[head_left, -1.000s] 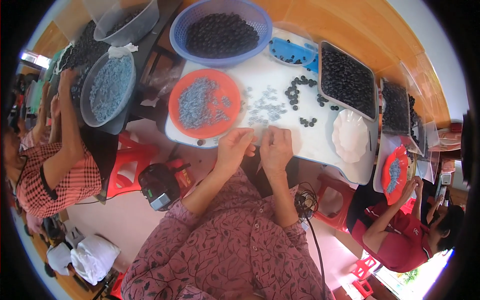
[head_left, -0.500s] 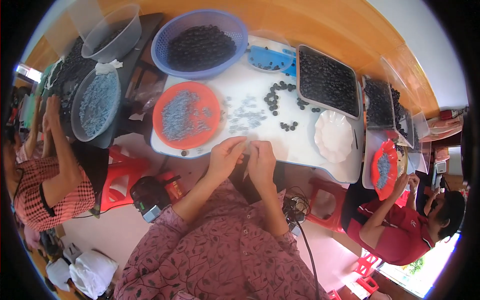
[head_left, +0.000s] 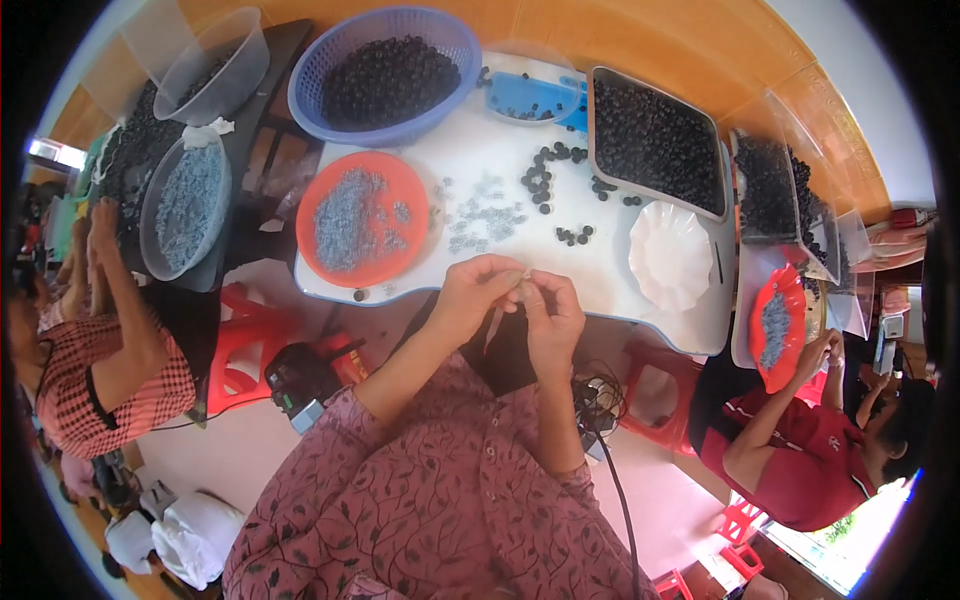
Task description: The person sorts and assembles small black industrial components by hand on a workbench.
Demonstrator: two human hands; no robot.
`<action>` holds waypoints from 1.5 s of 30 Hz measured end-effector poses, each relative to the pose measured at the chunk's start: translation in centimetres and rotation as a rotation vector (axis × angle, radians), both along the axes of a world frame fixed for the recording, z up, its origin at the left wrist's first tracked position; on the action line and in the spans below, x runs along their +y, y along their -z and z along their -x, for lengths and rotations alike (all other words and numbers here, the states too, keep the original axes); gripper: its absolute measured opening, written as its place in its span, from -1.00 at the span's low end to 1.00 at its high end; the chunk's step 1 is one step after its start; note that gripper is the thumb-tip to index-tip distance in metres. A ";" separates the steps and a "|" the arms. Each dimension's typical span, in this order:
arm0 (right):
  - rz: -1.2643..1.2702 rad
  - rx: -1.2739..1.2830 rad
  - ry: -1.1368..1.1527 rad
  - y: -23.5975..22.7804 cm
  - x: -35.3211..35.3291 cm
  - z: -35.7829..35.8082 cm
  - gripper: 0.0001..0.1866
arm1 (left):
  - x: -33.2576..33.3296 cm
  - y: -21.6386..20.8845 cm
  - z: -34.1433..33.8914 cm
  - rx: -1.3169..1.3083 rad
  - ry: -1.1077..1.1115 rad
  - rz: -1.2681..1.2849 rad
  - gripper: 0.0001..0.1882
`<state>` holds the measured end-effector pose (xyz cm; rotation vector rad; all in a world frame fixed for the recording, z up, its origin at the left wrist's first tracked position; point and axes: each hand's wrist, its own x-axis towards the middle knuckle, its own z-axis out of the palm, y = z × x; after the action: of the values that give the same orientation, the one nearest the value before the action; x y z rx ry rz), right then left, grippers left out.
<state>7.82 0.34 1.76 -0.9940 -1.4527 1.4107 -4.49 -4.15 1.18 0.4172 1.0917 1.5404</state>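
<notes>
My left hand (head_left: 474, 298) and my right hand (head_left: 553, 318) meet over the near edge of the white table (head_left: 470, 262). Thumbs and fingertips of both are pinched together around something too small to make out. A thin pale strip (head_left: 493, 330) hangs below, between the hands. Left of them on the table is a round orange-red plate (head_left: 405, 180) with a heap of small bluish translucent pieces (head_left: 350, 225). More such pieces (head_left: 485, 222) lie loose just beyond my fingers. Small round black pieces (head_left: 540, 185) are scattered farther back.
At the back stand a blue-violet basket (head_left: 302, 105) of black pieces, a clear bowl (head_left: 535, 112) and a tray filled with black pieces (head_left: 655, 145). A white scalloped dish (head_left: 670, 255) sits at right. People work at both sides; red stools (head_left: 655, 395) and cables (head_left: 600, 405) are below.
My hands have come together at the fingertips; the right one has turned and shifted slightly right. The whole view has shifted a little.
</notes>
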 end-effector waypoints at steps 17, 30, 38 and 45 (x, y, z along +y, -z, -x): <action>0.034 -0.068 0.115 0.3 1.0 -3.2 -0.93 | 2.4 -0.2 -2.3 0.254 0.135 0.032 -0.82; -0.152 -0.229 0.339 1.4 2.2 -4.8 -0.91 | 10.8 0.0 -4.6 1.603 -0.201 -0.222 -0.70; -0.157 -0.236 0.335 0.9 2.3 -4.7 -0.93 | 11.1 1.2 -5.2 1.710 -0.217 -0.209 -0.71; -0.209 -0.238 0.345 2.0 2.4 -4.8 -0.93 | 7.9 -0.6 -5.0 1.218 -0.252 -0.256 -0.73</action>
<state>12.63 2.73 -0.21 -1.2386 -1.4774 0.8985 0.48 3.72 1.74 1.5699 1.8974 1.6295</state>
